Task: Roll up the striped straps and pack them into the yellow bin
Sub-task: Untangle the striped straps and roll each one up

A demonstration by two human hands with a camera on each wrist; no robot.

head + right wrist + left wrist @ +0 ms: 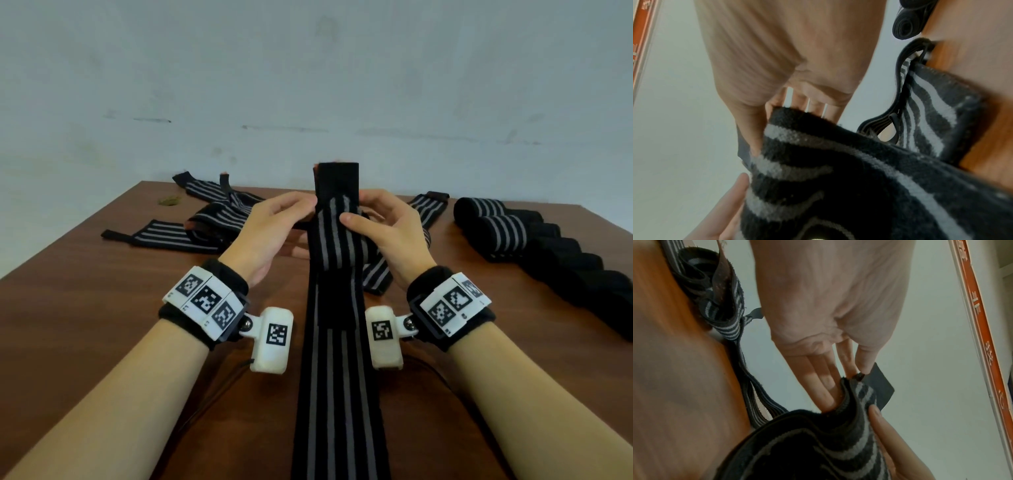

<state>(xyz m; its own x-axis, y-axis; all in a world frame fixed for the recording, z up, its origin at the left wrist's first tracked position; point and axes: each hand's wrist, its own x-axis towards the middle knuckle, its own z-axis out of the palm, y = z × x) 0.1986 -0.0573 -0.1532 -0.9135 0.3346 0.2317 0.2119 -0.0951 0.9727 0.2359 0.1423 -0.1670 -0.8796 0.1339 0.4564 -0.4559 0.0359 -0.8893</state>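
A long black strap with grey stripes (337,377) hangs down the middle of the head view, its plain black end standing up above both hands. My left hand (274,226) pinches the strap's left edge, fingers behind it (824,386). My right hand (380,226) grips the right edge with the thumb pressed on the striped front (748,129). The strap fills the lower part of both wrist views (818,443) (849,186). Several unrolled striped straps (205,222) lie on the wooden table (85,308) behind my left hand. No yellow bin is in view.
Rolled straps (507,233) sit in a row along the table's right side. Another flat strap (428,209) lies behind my right hand. A small greenish scrap (169,200) rests near the far left corner. A pale wall stands behind the table.
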